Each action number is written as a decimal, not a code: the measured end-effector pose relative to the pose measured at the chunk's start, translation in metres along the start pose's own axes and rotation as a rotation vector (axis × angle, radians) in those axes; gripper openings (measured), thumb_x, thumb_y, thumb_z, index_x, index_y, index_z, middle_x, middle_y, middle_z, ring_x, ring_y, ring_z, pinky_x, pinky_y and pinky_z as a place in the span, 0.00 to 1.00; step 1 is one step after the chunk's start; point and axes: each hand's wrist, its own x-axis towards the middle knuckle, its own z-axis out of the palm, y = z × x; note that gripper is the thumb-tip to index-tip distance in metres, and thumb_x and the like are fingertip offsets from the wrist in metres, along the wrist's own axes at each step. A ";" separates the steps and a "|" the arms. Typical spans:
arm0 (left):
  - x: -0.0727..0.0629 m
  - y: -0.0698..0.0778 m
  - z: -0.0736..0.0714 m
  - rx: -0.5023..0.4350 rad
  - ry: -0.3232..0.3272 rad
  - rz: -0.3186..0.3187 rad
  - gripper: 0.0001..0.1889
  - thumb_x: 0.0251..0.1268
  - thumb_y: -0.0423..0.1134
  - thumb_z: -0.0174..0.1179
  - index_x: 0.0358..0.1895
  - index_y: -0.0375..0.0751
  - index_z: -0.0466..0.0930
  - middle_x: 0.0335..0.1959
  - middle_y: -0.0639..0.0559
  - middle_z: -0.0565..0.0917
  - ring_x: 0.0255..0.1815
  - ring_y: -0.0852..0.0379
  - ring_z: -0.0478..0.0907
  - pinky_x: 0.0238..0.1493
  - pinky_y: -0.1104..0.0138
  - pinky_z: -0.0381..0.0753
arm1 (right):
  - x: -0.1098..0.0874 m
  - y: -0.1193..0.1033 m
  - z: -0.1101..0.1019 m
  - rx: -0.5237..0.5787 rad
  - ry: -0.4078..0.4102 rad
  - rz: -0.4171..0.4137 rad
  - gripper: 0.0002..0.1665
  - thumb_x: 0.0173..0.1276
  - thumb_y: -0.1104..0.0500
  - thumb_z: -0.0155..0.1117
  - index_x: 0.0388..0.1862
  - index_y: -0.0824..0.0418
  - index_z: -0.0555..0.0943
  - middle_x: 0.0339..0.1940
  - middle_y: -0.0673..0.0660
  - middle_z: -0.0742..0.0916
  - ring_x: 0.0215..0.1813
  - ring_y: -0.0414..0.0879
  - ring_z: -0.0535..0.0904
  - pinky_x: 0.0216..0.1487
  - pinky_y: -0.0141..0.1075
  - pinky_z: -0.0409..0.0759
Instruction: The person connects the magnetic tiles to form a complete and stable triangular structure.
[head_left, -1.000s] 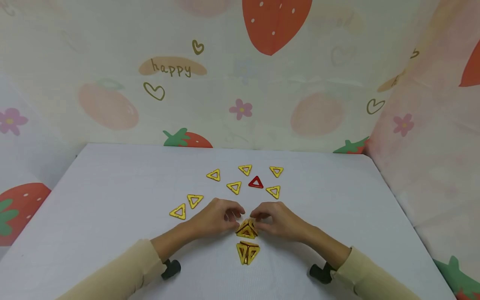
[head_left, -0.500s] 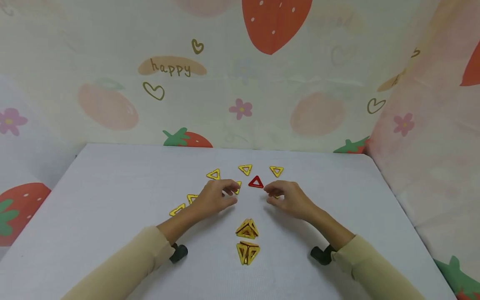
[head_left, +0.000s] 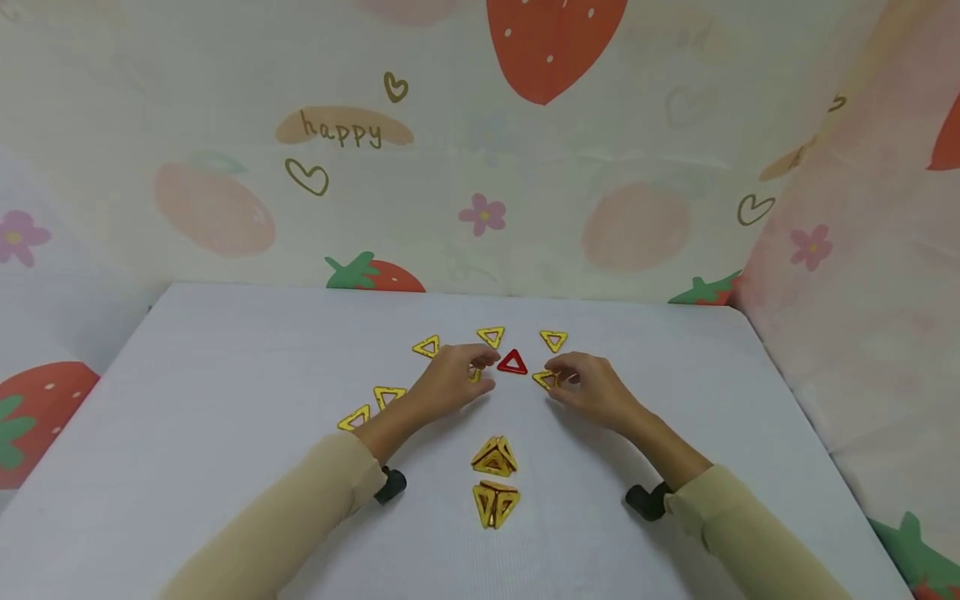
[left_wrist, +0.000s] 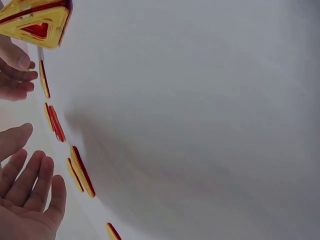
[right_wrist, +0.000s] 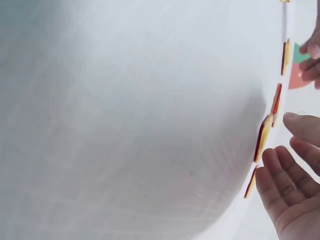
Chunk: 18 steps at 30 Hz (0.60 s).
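My left hand (head_left: 452,377) is over the back of the table with fingers spread and loosely bent, holding nothing. It partly covers a yellow triangle frame (head_left: 473,379). A red triangle frame (head_left: 513,371) lies between the hands. My right hand (head_left: 592,387) has its fingertips right at another yellow triangle frame (head_left: 539,378); in the right wrist view this hand (right_wrist: 292,192) is relaxed, thumb apart from the fingers. Nearer the front stand a yellow pyramid (head_left: 493,468) built of triangles and a second yellow triangle cluster (head_left: 484,506).
At the back lie yellow triangles, one in the middle (head_left: 491,331) and one to the right (head_left: 554,334). More lie at the left, one (head_left: 389,389) beside the left forearm. The white table (head_left: 247,358) meets a strawberry-print cloth (head_left: 540,250) behind.
Both hands have left the pyramid and moved away toward the back of the table. The left hand has come beside the red triangle, the right beside a yellow one. The pyramid stays standing.
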 end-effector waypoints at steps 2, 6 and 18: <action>0.005 0.001 0.003 0.015 0.003 -0.007 0.18 0.62 0.28 0.67 0.55 0.32 0.81 0.52 0.41 0.85 0.53 0.47 0.82 0.57 0.57 0.79 | 0.000 0.001 0.000 -0.006 -0.001 0.015 0.21 0.61 0.68 0.72 0.54 0.70 0.82 0.49 0.60 0.87 0.48 0.50 0.82 0.52 0.45 0.82; 0.012 0.002 0.008 0.034 -0.005 -0.035 0.19 0.63 0.29 0.66 0.57 0.33 0.80 0.53 0.42 0.84 0.55 0.48 0.81 0.58 0.57 0.78 | 0.001 0.003 0.001 -0.021 0.000 0.048 0.22 0.60 0.67 0.73 0.54 0.69 0.81 0.49 0.59 0.86 0.47 0.49 0.82 0.51 0.44 0.82; 0.028 0.000 0.015 0.077 -0.016 -0.076 0.18 0.65 0.29 0.64 0.59 0.36 0.79 0.54 0.45 0.84 0.55 0.51 0.80 0.60 0.59 0.76 | 0.007 0.004 0.002 -0.061 -0.018 0.099 0.24 0.59 0.67 0.74 0.55 0.69 0.81 0.47 0.59 0.86 0.46 0.49 0.81 0.51 0.44 0.82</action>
